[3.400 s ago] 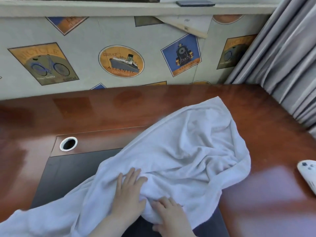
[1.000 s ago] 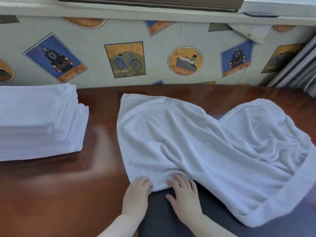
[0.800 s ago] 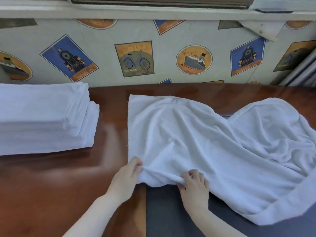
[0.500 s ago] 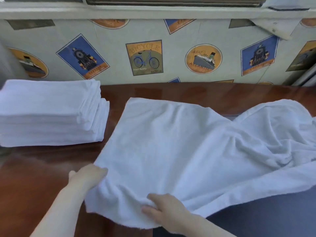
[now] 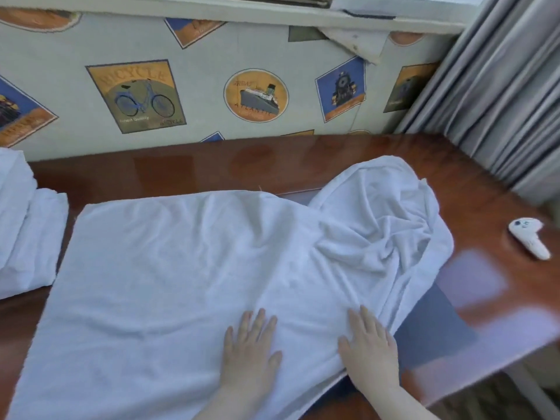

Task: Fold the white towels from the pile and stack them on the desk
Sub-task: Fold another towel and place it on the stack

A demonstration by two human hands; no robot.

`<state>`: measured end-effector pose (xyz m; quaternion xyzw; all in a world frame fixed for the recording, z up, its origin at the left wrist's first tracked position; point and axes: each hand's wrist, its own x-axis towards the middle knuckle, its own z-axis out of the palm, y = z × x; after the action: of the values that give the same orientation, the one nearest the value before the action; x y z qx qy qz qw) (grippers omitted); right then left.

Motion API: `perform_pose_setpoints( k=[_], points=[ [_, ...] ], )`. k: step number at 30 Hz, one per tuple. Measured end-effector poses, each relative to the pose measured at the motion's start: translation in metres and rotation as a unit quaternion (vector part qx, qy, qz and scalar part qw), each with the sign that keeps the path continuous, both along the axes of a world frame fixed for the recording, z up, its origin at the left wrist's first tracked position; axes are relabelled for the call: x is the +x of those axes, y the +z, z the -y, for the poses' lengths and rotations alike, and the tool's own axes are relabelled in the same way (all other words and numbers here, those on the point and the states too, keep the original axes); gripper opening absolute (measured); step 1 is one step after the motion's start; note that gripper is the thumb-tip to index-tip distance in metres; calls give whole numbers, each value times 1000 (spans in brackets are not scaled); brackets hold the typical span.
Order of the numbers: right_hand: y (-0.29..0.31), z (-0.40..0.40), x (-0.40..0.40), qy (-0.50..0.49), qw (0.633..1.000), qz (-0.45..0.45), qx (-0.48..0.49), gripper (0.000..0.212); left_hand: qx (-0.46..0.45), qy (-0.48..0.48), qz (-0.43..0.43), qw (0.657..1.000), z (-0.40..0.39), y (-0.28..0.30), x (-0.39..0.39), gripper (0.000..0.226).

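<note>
Several folded white towels point(image 5: 27, 234) already stacked at the left edge of the reddish wooden desk point(image 5: 197, 165). One more white towel point(image 5: 188, 268) lying on the desk, smooth and flat on the left part, bunched and wrinkled on the right. Probably not yet folded, so smoothing first, then folding and stacking. Left hand point(image 5: 250, 350) flat on the towel, fingers straight and spread, gripping nothing. Right hand point(image 5: 371, 350) likewise open, pressing near the towel's right near edge.

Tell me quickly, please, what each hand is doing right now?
Left hand: open, fingers straight, resting flat on the white towel.
Right hand: open, fingers straight, flat on the same towel near its edge.
</note>
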<state>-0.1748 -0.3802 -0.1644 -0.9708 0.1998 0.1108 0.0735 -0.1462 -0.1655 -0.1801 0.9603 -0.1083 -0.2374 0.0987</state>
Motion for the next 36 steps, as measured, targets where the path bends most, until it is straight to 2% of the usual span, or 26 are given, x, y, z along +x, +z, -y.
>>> perform_pose_setpoints(
  k=[4,7,9,10,12,14,17,19,20,21,23,24,25,27,28,29,30,31,32,33,34,36],
  points=[
    [2,26,-11,-11,991,29,132,43,81,83,5,993,14,-2,25,77],
    [16,70,10,-105,964,116,217,35,99,130,23,986,57,7,44,76],
    [20,111,30,-157,947,173,222,39,73,129,42,988,92,10,47,78],
    [19,137,41,-151,955,168,193,44,53,110,50,991,117,12,46,79],
    [17,175,60,-71,988,103,91,55,3,59,52,997,166,14,40,79],
    [8,205,75,38,998,43,6,61,-45,7,36,998,209,15,35,72],
    [6,257,83,135,988,19,-69,40,-85,-34,27,995,269,18,42,61],
    [13,278,83,203,971,54,-114,20,-118,-27,46,992,293,22,54,54],
    [17,288,82,240,961,76,-113,16,-136,-12,60,989,306,25,62,50],
    [23,290,79,274,957,67,-70,13,-159,6,78,984,313,28,70,47],
    [32,280,62,325,943,-24,59,9,-218,53,107,969,330,37,83,40],
    [27,266,50,335,932,-75,112,11,-243,70,118,960,335,40,89,37],
    [25,254,44,313,932,-100,153,24,-252,76,125,957,343,43,96,36],
    [22,240,38,211,954,-76,198,69,-223,70,105,967,351,43,106,39],
    [20,243,43,179,955,-77,225,78,-201,65,78,974,352,40,110,42],
    [21,251,55,180,942,-83,271,72,-177,57,48,981,352,36,113,44],
    [22,267,71,169,933,-45,315,50,-151,47,22,987,351,31,116,46],
    [23,285,85,118,939,22,321,31,-120,33,1,992,350,26,116,48],
    [23,303,99,58,951,82,291,27,-85,23,-14,996,350,21,115,52],
    [17,317,113,27,967,109,230,35,-49,15,-22,998,350,16,112,55],
    [8,324,122,37,980,92,174,44,-19,11,-20,1000,350,12,109,57],
    [-6,328,134,109,985,9,131,50,8,10,-1,1000,354,8,106,57]
  ],
)
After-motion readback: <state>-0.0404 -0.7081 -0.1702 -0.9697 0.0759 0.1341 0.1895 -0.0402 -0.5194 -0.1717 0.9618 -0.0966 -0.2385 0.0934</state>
